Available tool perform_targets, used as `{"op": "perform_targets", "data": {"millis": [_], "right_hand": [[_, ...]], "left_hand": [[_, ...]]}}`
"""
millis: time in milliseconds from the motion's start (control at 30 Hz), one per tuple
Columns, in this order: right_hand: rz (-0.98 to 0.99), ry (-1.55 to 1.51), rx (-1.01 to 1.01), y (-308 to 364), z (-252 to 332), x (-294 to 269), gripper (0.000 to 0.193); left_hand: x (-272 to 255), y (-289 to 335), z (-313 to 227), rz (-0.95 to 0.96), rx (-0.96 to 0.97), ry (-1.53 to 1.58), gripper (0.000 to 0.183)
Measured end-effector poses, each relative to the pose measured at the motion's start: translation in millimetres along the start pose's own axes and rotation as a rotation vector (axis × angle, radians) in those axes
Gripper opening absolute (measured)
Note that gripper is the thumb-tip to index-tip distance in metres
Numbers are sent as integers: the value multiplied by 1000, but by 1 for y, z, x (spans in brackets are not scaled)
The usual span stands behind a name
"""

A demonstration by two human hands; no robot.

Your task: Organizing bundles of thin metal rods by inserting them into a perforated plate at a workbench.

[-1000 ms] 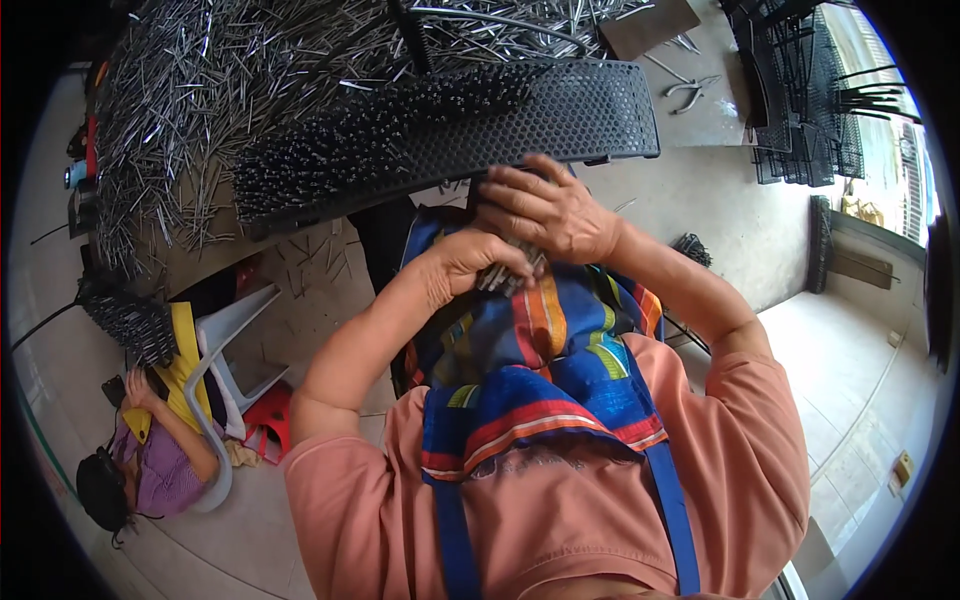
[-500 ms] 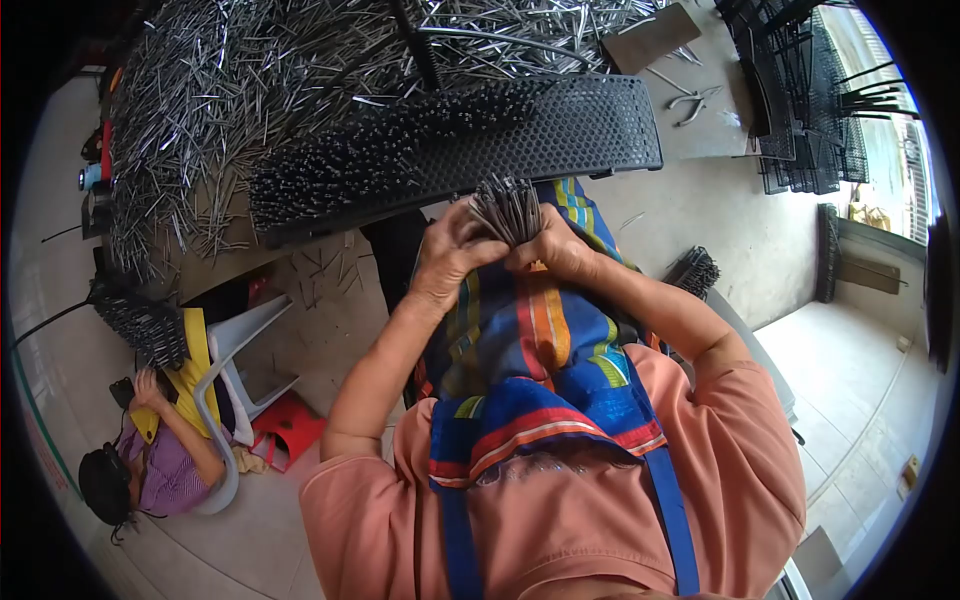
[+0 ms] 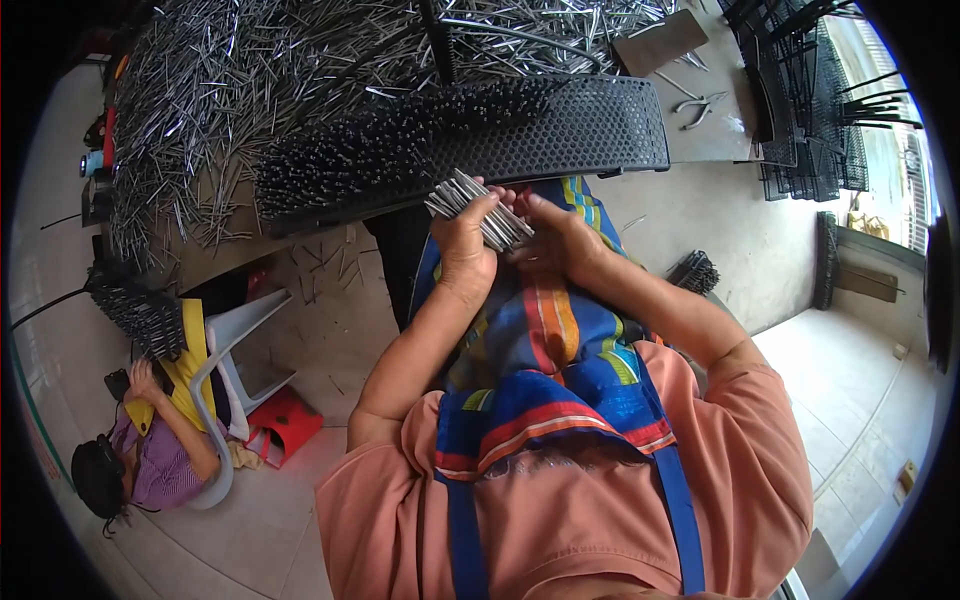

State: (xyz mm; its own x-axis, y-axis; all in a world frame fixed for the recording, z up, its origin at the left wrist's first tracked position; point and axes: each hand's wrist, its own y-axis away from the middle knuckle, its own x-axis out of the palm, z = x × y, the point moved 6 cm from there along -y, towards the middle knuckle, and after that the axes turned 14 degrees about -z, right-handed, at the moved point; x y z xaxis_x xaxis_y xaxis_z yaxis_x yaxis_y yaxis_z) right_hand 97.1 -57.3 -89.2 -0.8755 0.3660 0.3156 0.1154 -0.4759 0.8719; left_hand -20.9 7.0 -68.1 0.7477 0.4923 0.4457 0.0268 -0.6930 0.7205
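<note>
A bundle of thin grey metal rods [image 3: 484, 212] lies slantwise across my left hand [image 3: 466, 252]. The thumb presses over the top of the rods, with the fingers wrapped round underneath. Close by the lower right end of the bundle is my right hand [image 3: 572, 240], cupped, its thumb apart from the fingers. Its fingers are shaded and partly hidden, so contact with the rods is unclear. Just beyond both hands stands a long black perforated rack [image 3: 590, 125], its left part packed with upright dark rods [image 3: 345, 160] and its right part showing bare holes.
Loose metal rods [image 3: 200, 110] cover the table behind the rack. Pliers [image 3: 692, 110] and a brown flat piece [image 3: 660, 42] lie at the right. Black mesh racks [image 3: 815, 110] stand far right. At lower left a co-worker [image 3: 165, 450] sits by a grey chair [image 3: 225, 400].
The bundle has tipped from upright to slanting and moved slightly left and down. My left hand now grips it round the middle; my right hand has shifted right, off its former two-handed hold.
</note>
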Motion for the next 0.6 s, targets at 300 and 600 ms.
{"op": "perform_targets", "data": {"millis": [300, 600], "right_hand": [[-119, -268, -289, 4, 23, 27, 39], [-244, 170, -556, 12, 92, -5, 11]], "left_hand": [[1, 6, 29, 69, 17, -106, 32], [26, 25, 12, 232, -107, -269, 36]]}}
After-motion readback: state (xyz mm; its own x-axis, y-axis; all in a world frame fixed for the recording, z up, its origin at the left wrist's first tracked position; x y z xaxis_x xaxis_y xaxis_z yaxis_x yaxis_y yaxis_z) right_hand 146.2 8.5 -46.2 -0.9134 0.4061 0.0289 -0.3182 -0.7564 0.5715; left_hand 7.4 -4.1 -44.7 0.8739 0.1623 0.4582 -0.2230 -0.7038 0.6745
